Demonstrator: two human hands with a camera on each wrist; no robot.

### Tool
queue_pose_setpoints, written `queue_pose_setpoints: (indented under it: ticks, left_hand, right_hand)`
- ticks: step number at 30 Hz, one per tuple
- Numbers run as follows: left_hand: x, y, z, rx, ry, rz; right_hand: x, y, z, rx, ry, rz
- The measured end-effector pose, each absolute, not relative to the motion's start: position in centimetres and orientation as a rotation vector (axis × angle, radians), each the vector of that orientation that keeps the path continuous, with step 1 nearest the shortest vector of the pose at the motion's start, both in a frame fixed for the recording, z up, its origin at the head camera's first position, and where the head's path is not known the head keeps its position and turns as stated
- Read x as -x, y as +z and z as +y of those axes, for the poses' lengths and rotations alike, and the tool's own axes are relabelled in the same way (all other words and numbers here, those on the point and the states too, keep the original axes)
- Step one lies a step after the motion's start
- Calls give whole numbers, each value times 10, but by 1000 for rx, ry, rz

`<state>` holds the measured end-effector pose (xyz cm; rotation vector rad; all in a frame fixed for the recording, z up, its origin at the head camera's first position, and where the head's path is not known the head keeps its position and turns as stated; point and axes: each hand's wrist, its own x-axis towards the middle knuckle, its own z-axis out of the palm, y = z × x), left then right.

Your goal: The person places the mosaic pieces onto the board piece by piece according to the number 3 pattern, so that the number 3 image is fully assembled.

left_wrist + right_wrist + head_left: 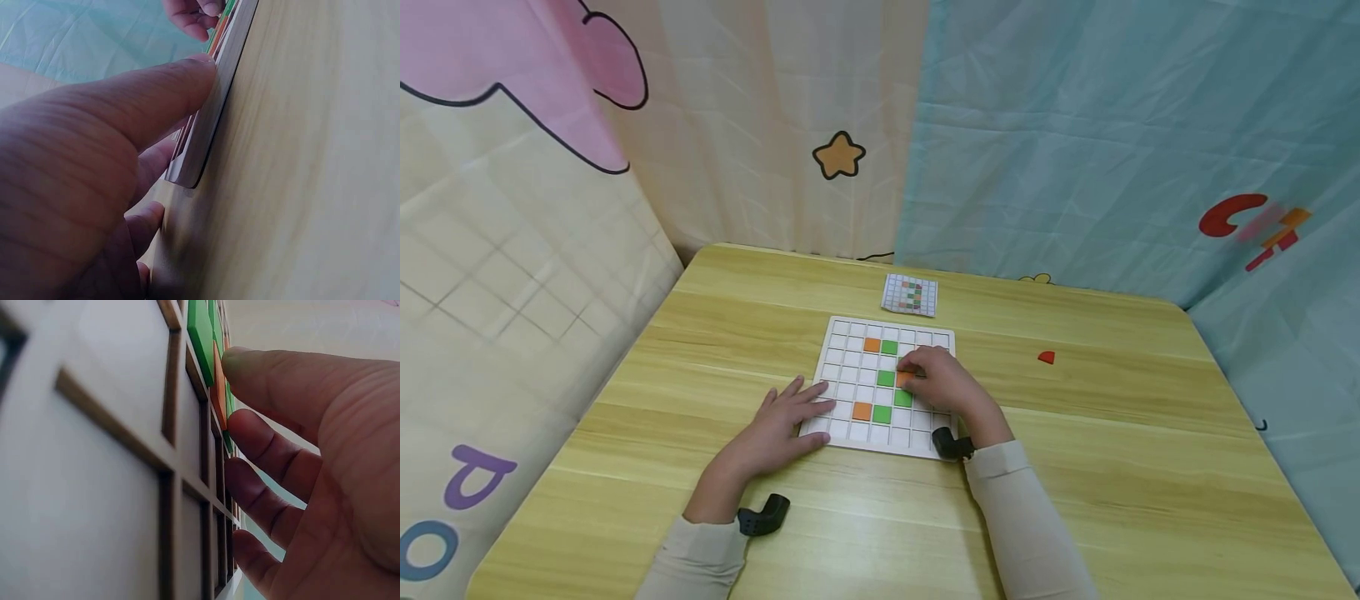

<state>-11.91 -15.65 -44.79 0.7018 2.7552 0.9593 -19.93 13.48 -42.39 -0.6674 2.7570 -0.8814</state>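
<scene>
A white grid board [850,379] lies on the table with orange and green square tiles in several cells. My right hand [943,383] is over its right half, thumb and index finger at opposite sides of an orange tile [905,379]. In the right wrist view, that orange tile [219,387] lies low in the grid beside a green tile [200,340], and the other fingers bend close to the board. With fingers spread, my left hand [786,425] rests at the board's left edge. Its thumb [169,94] touches the board's side edge in the left wrist view.
Behind the board lies a small printed pattern card [910,295] showing a similar grid. A red quarter-round piece [1047,357] lies on the table to the right. Printed curtains [1045,142] hang close behind the wooden table [1120,467].
</scene>
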Motion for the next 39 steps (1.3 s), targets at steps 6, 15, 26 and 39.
queue_pose_setpoints:
  ticks: [6,15,26,39]
  left_hand:
    - [119,-448,-156,-705,953,2756]
    - [119,-447,-156,-693,949,2750]
    - [119,-447,-154,-695,945,2746]
    - [118,-445,-155,-686,951,2744]
  right_hand:
    - [199,-424,135,667,-893,2745]
    - [199,-419,142,567,-944,2714]
    - [196,-414,183,463,-1046,2678]
    - [198,-414,260,367,-982,2795]
